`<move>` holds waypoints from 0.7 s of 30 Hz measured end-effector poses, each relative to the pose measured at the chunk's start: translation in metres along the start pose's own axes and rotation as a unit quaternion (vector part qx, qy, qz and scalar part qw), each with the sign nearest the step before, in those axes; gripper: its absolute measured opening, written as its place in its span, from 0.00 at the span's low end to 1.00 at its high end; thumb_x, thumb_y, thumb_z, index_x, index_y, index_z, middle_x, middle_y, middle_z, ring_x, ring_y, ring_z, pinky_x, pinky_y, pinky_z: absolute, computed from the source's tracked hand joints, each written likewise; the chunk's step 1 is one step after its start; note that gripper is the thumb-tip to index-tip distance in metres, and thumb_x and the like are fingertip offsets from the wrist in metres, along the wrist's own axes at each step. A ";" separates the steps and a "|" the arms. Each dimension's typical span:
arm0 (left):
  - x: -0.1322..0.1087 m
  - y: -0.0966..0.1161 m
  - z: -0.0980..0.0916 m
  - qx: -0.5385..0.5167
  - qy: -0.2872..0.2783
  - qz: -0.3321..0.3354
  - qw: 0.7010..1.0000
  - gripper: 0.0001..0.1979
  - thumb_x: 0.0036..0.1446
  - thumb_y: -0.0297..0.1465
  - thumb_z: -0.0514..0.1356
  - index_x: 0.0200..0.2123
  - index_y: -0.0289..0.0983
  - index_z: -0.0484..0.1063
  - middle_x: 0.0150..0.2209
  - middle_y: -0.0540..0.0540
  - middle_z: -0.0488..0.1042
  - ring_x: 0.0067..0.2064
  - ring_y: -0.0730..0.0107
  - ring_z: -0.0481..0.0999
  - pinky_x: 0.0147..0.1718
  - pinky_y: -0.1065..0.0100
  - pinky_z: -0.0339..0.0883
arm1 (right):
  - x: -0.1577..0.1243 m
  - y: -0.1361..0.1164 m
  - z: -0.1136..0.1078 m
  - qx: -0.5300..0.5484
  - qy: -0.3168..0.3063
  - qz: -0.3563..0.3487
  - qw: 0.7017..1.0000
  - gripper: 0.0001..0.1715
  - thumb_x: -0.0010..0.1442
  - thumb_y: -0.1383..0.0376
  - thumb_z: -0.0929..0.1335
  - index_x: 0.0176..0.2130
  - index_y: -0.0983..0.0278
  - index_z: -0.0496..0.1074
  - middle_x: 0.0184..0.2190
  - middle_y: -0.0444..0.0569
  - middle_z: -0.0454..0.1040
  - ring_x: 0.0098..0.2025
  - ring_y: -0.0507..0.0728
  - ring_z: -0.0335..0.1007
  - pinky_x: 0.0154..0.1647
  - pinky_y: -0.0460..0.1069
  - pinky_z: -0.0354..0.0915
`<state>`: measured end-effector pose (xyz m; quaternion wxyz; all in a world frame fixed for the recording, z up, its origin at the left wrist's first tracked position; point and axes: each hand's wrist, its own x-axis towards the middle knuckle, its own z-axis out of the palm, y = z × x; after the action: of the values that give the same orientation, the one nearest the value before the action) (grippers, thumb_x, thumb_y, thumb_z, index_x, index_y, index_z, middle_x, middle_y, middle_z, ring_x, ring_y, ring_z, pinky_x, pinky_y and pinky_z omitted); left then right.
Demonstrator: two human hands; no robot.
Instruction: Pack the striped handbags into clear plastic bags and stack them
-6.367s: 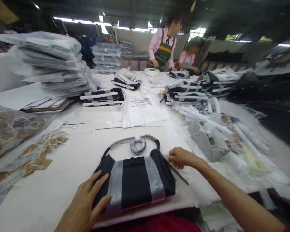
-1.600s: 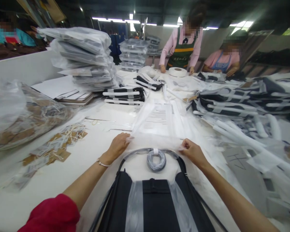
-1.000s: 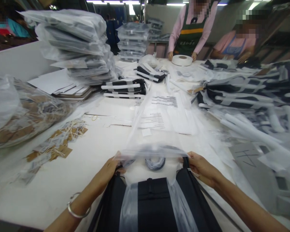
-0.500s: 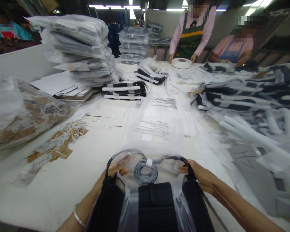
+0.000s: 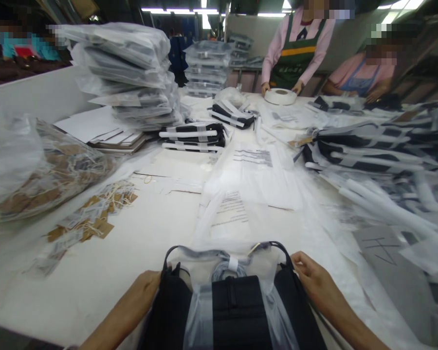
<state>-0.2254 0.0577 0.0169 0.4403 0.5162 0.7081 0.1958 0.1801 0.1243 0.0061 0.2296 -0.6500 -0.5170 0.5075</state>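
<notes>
A black bag (image 5: pixel 237 311) lies at the near edge of the table, its middle part covered with clear plastic. At its top, a coiled grey cord (image 5: pixel 221 270) with a white band shows partly behind the flap. My left hand (image 5: pixel 148 288) grips the bag's left upper side, and its fingertips are hidden behind the black fabric. On the other side, my right hand (image 5: pixel 311 276) holds the right upper edge with bent fingers. Just beyond the bag lies a clear printed plastic bag (image 5: pixel 228 214).
Brown tags (image 5: pixel 102 226) with strings are scattered at left beside a filled plastic sack (image 5: pixel 62 165). Wrapped packages (image 5: pixel 131 73) are stacked behind. Folded black bags (image 5: pixel 372 141) and a grey board (image 5: pixel 390 277) lie at right. A co-worker (image 5: pixel 299 53) holds a white roll (image 5: pixel 280 96).
Both hands have moved from inside the top of the bag to its outer sides. The cord coil has sunk lower behind the flap, and the printed plastic has creased.
</notes>
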 end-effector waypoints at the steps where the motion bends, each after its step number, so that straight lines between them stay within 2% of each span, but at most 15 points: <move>1: -0.004 0.004 -0.004 0.011 0.010 -0.004 1.000 0.31 0.53 0.60 0.44 0.16 0.40 0.58 0.18 0.48 0.64 0.24 0.66 0.64 0.24 0.66 0.62 | -0.004 -0.003 0.000 -0.012 0.013 -0.014 1.000 0.20 0.57 0.46 0.66 0.28 0.60 0.67 0.20 0.40 0.70 0.23 0.53 0.64 0.23 0.46 0.58; 5: 0.010 0.024 -0.006 0.045 0.114 0.004 0.992 0.31 0.57 0.58 0.39 0.18 0.41 0.58 0.19 0.47 0.66 0.25 0.65 0.65 0.26 0.66 0.61 | 0.004 -0.018 0.005 -0.072 0.114 -0.058 0.989 0.23 0.58 0.43 0.63 0.30 0.59 0.68 0.22 0.42 0.73 0.26 0.55 0.68 0.27 0.46 0.61; 8: 0.029 0.037 -0.003 0.087 0.191 0.012 0.978 0.31 0.62 0.52 0.38 0.20 0.39 0.65 0.21 0.45 0.72 0.27 0.63 0.71 0.27 0.66 0.63 | 0.020 -0.024 0.003 -0.068 0.072 -0.049 0.994 0.23 0.56 0.43 0.65 0.37 0.59 0.70 0.22 0.42 0.74 0.25 0.56 0.71 0.28 0.47 0.63; 10: 0.035 0.042 -0.002 0.132 0.228 0.030 0.964 0.30 0.63 0.48 0.39 0.26 0.39 0.72 0.23 0.45 0.76 0.28 0.61 0.75 0.27 0.67 0.64 | 0.025 -0.026 -0.001 -0.087 0.049 -0.055 0.993 0.23 0.54 0.45 0.66 0.39 0.60 0.71 0.22 0.42 0.75 0.27 0.57 0.72 0.30 0.48 0.64; 12: 0.035 0.044 -0.002 0.156 0.239 0.073 0.955 0.28 0.64 0.45 0.40 0.36 0.40 0.77 0.26 0.46 0.78 0.29 0.62 0.77 0.28 0.67 0.66 | 0.025 -0.028 -0.002 -0.134 0.090 -0.068 0.985 0.21 0.54 0.45 0.66 0.34 0.59 0.71 0.21 0.42 0.73 0.26 0.56 0.70 0.28 0.47 0.62; 14: 0.031 0.040 -0.002 0.154 0.247 0.127 0.948 0.27 0.66 0.43 0.40 0.47 0.40 0.76 0.32 0.47 0.81 0.31 0.63 0.80 0.32 0.68 0.69 | 0.021 -0.029 0.000 -0.168 0.161 -0.079 0.969 0.21 0.57 0.45 0.64 0.29 0.59 0.67 0.18 0.41 0.70 0.22 0.55 0.66 0.26 0.47 0.59; 17: 0.024 0.026 -0.003 0.136 0.252 0.188 0.940 0.25 0.66 0.42 0.44 0.56 0.38 0.71 0.49 0.44 0.79 0.44 0.61 0.81 0.47 0.67 0.71 | 0.012 -0.023 0.005 -0.160 0.229 -0.099 0.955 0.20 0.61 0.46 0.61 0.28 0.58 0.64 0.17 0.41 0.68 0.21 0.55 0.63 0.25 0.48 0.57; 19: 0.017 0.013 -0.001 0.108 0.230 0.194 0.948 0.24 0.65 0.42 0.47 0.58 0.41 0.70 0.56 0.46 0.75 0.53 0.59 0.77 0.55 0.66 0.67 | 0.003 -0.011 0.005 -0.152 0.224 -0.136 0.953 0.20 0.62 0.47 0.60 0.28 0.58 0.64 0.19 0.42 0.67 0.21 0.55 0.63 0.26 0.48 0.58; 21: 0.006 -0.001 0.003 0.060 0.204 0.164 0.963 0.23 0.64 0.43 0.49 0.58 0.46 0.70 0.58 0.52 0.73 0.57 0.59 0.74 0.59 0.65 0.63 | -0.012 0.004 0.002 -0.145 0.180 -0.159 0.960 0.22 0.61 0.45 0.61 0.28 0.58 0.65 0.19 0.43 0.67 0.22 0.55 0.63 0.27 0.48 0.59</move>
<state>-0.2237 0.0618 0.0117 0.2167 0.5994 0.6993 0.3238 0.1805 0.1117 0.0071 0.3001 -0.6660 -0.6318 0.2590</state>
